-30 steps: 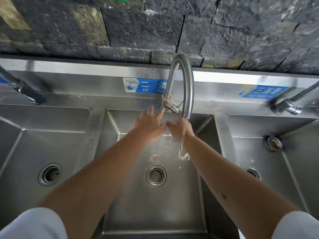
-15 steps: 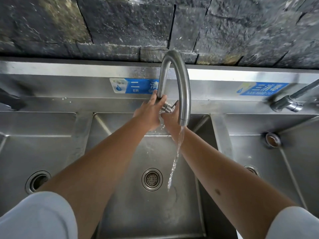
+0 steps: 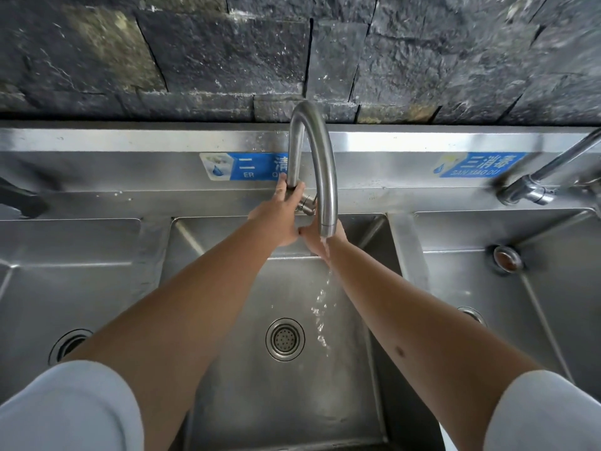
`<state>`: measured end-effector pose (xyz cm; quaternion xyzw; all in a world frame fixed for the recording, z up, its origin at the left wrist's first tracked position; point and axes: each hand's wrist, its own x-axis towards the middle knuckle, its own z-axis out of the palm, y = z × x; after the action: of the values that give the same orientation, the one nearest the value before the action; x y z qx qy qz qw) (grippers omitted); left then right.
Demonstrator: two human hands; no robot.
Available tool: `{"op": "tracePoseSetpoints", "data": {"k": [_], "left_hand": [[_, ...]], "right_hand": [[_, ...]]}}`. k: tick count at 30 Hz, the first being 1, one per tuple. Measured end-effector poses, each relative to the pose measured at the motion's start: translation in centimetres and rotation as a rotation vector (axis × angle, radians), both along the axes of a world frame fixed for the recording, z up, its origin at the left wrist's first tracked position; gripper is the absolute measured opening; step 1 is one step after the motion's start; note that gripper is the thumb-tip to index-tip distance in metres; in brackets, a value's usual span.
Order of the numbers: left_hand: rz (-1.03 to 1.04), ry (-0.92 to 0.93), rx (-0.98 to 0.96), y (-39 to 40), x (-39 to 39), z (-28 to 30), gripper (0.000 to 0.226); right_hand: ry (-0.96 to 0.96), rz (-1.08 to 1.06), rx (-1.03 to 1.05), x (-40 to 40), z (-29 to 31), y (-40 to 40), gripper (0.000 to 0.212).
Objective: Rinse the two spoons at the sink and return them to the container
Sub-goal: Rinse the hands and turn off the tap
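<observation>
No spoon or container is in view. My left hand (image 3: 280,213) reaches to the foot of the curved steel faucet (image 3: 320,164), with thumb and fingers closed around the upright pipe just above the valve (image 3: 305,205). My right hand (image 3: 314,239) sits just below the spout's mouth. Its thumb points left and its fingertips are hidden behind the spout; nothing shows in it. A thin, broken stream of water (image 3: 322,307) falls past my right wrist into the middle sink basin (image 3: 227,288).
The middle basin has a round drain strainer (image 3: 285,339). More steel basins lie left (image 3: 65,271) and right (image 3: 520,288), and a second faucet (image 3: 533,187) stands at the right. A dark stone wall (image 3: 227,60) rises behind the steel backsplash.
Both hands rose from under the running water to the faucet's valve. My left hand now grips the pipe's foot, my right has dropped under the spout, and the stream has thinned to broken drops.
</observation>
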<state>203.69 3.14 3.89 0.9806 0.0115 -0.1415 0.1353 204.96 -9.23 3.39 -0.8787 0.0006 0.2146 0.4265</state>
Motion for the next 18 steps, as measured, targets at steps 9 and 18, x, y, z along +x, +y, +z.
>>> {"op": "tracePoseSetpoints", "data": {"k": [9,18], "left_hand": [[0.013,-0.011,0.081,-1.6,-6.8,1.4,0.079],[0.121,0.102,0.049,-2.8,-18.6,0.7,0.089]], "right_hand": [[-0.071,0.311,-0.361,-4.8,2.1,-2.2,0.057],[-0.207,0.536,-0.577,-14.8,2.5,-6.8,0.083]]}}
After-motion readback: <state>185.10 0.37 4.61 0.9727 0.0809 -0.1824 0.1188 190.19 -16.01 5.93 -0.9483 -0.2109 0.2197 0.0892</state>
